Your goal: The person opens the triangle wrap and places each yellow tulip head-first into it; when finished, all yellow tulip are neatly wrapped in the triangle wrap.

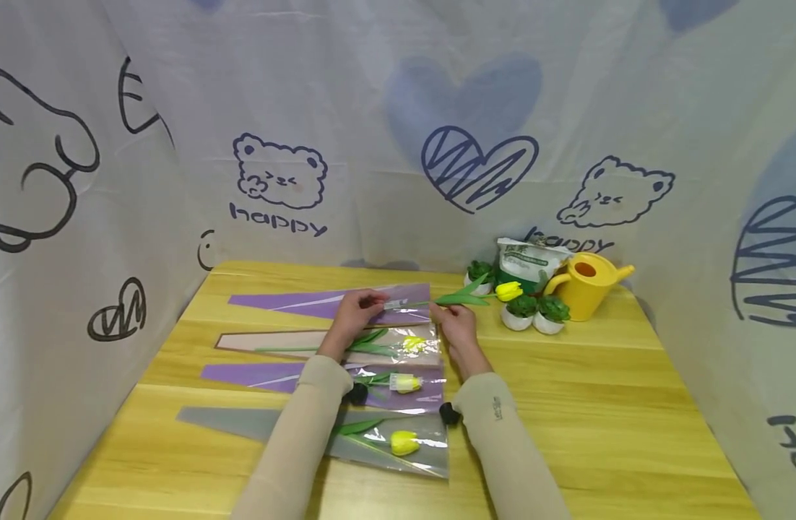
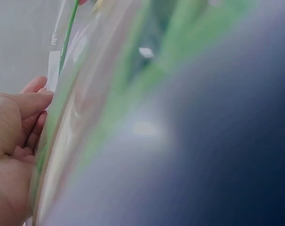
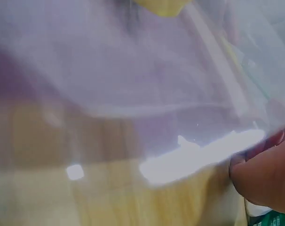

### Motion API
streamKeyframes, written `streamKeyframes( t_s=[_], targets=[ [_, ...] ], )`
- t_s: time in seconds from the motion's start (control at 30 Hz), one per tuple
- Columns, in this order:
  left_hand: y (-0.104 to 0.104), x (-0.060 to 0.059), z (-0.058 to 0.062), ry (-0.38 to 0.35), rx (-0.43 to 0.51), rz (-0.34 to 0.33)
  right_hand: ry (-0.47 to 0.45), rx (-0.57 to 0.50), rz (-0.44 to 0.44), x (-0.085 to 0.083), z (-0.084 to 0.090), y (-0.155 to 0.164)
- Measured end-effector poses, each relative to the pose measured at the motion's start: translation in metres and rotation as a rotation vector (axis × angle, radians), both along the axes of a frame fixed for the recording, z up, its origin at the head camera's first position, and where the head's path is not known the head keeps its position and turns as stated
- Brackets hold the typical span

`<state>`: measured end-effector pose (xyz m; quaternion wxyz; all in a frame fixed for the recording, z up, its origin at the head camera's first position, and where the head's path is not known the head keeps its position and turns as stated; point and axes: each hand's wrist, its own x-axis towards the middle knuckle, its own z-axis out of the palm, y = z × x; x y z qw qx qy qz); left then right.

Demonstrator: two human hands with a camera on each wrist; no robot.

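walls: white cloth [image 1: 385,87], bear and heart doodles; table [image 1: 632,404]: yellow wood; light: even

Read "happy" in dark handwritten letters on the white cloth backdrop [image 1: 398,108], under the bear drawing at upper left of centre. Showed again under the second bear at right, partly hidden behind the green-and-white bag [image 1: 526,261]. Bore print too small to make out on the bag itself.

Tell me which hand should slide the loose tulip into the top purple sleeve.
Right, likely: the right hand already pinches the tulip stem, while the left hand holds the top purple sleeve mouth.
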<state>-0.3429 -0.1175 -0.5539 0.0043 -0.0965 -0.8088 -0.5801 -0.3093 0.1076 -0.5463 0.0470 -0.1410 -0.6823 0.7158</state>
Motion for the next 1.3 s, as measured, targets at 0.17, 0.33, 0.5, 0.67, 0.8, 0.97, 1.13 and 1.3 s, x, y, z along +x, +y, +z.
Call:
streamKeyframes(
  t_s=[0.17,0.33,0.5,0.67,0.8,0.97,1.13,1.3],
  targets=[
    [0.002,0.002,0.001,0.004,-0.014,0.003,0.003,-0.008,0.021,0.0,0.001,-0.003],
    [0.004,0.007,0.003,0.007,0.022,0.007,-0.01,0.025,0.028,0.0,0.005,-0.005],
    [0.006,0.005,-0.005,0.005,0.058,0.054,-0.069,0.082,0.026,0.003,0.007,-0.004],
    [0.009,0.004,-0.008,0.018,0.031,0.091,-0.102,0.132,0.019,0.006,0.007,0.001],
    [0.009,0.003,-0.01,0.022,-0.021,0.099,-0.097,0.148,0.015,0.009,0.006,0.002],
    [0.008,0.004,-0.01,0.003,-0.02,0.085,-0.075,0.119,0.005,0.011,0.006,0.001],
    [0.007,0.004,-0.01,-0.013,0.003,0.097,-0.064,0.079,0.016,0.013,0.007,0.004],
    [0.008,0.004,-0.011,-0.015,0.012,0.093,-0.019,0.133,0.026,0.019,0.014,0.023]
  ],
)
